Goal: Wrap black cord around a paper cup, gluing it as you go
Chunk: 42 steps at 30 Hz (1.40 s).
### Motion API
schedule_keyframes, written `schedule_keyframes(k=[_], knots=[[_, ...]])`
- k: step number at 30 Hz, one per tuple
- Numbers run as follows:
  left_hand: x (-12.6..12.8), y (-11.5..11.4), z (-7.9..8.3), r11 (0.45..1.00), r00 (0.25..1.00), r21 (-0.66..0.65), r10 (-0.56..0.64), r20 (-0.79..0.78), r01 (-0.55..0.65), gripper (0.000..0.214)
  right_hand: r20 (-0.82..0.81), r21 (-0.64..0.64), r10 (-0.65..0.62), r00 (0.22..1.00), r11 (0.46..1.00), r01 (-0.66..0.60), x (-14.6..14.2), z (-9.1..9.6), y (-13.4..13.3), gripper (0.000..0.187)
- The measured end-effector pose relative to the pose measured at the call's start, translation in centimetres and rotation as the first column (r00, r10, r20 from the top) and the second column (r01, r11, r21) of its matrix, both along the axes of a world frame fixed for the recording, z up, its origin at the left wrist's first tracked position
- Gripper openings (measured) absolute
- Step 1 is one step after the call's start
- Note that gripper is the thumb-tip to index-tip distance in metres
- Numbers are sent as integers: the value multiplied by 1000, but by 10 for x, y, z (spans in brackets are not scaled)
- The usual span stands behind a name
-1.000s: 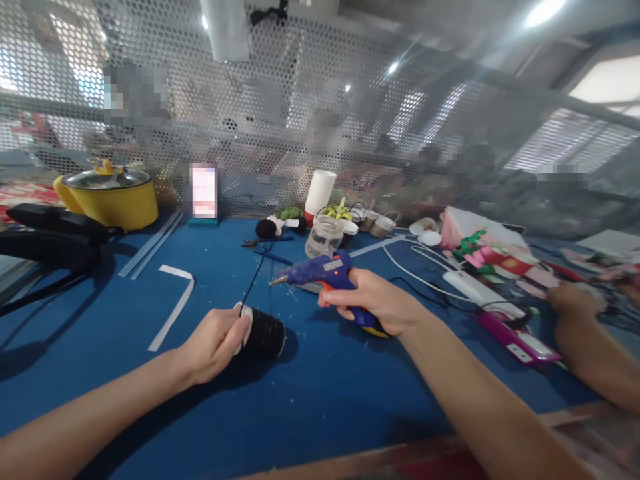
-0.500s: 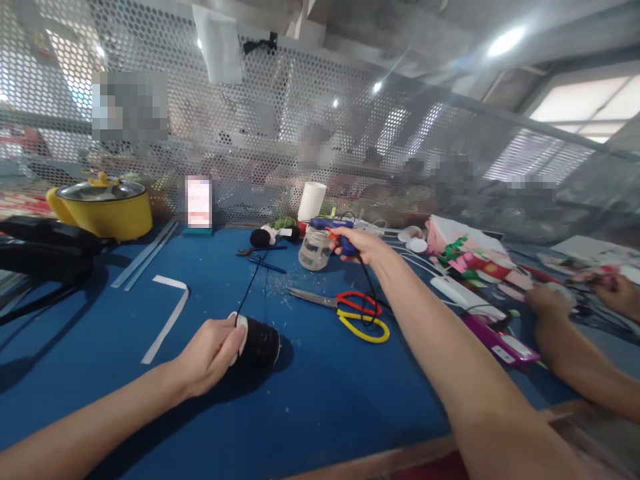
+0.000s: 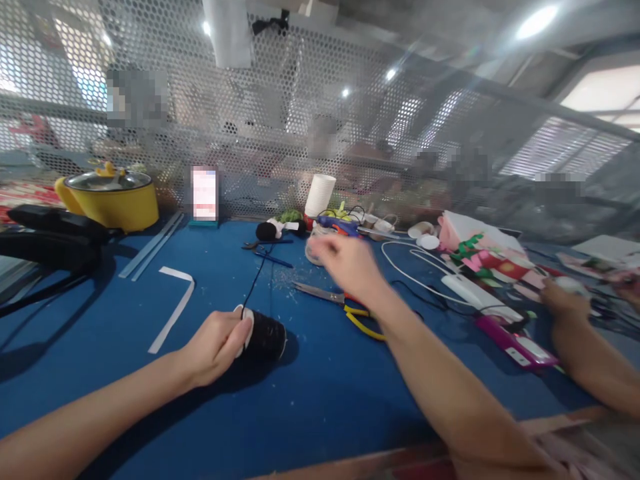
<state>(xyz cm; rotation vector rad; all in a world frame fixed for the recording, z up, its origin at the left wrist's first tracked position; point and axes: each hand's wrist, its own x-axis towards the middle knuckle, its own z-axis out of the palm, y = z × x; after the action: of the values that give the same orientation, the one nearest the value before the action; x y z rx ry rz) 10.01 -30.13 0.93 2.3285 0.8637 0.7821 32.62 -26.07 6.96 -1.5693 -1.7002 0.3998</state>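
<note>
My left hand grips the pale rim of a cylinder wrapped in black yarn, which lies on its side. A black strand runs from it to a ball of black yarn farther back. My right hand hovers over the table, smeared by motion, its fingers not clear. Behind it a blue glue gun rests on a clear plastic jar, partly hidden. Below the right wrist lie scissors with red and yellow handles, partly covered by the forearm.
Pliers lie near the yarn ball. A bent white strip is on the left, with a yellow pot and phone behind. To the right are a purple power strip, cables and a co-worker's hands.
My right hand has let go of the glue gun, now on the jar, and moved slightly nearer. My left hand keeps its hold on the yarn-wrapped cylinder. The view has shifted a little.
</note>
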Motion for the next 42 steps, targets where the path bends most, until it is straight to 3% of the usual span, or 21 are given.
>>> schedule_keyframes(k=[1, 2, 5, 8, 11, 16, 20, 24, 28, 42], knots=[[0, 0, 0, 1000, 1000, 0, -2, 3, 2, 41, -102, -157, 200, 974, 964, -215, -15, -10, -4, 42], [0, 0, 1, 1000, 1000, 1, -3, 6, 3, 41, -268, -316, 334, 904, 855, -410, -29, -20, -7, 44], [1, -1, 2, 1000, 1000, 1, 0, 0, 0, 40, -434, -380, 406, 805, 728, -571, -62, -42, -6, 48], [1, -3, 3, 1000, 1000, -16, 13, -4, -13, 40, -543, -329, 403, 736, 705, -629, -77, -49, -2, 35], [1, -3, 3, 1000, 1000, -19, -5, -8, 5, 38, -625, -243, 384, 680, 732, -636, -76, -46, -2, 22], [-1, 0, 3, 997, 996, -34, -65, -55, 63, 33, -662, -133, 370, 652, 798, -588, -61, -36, -10, 19], [1, 1, 4, 971, 1000, -241, -15, 0, 15, 35, -587, -72, 402, 703, 838, -540, -51, -30, -16, 20], [4, 0, 6, 889, 995, -455, 84, 55, -50, 42, -522, -60, 395, 756, 867, -495, -46, -28, -19, 22], [5, 0, 7, 821, 990, -569, 121, 78, -55, 45, -520, -72, 373, 768, 877, -474, -42, -28, -21, 22], [9, -6, 12, 767, 990, -637, 132, 50, -70, 47, -440, -65, 371, 818, 895, -441, -34, -32, -25, 21]])
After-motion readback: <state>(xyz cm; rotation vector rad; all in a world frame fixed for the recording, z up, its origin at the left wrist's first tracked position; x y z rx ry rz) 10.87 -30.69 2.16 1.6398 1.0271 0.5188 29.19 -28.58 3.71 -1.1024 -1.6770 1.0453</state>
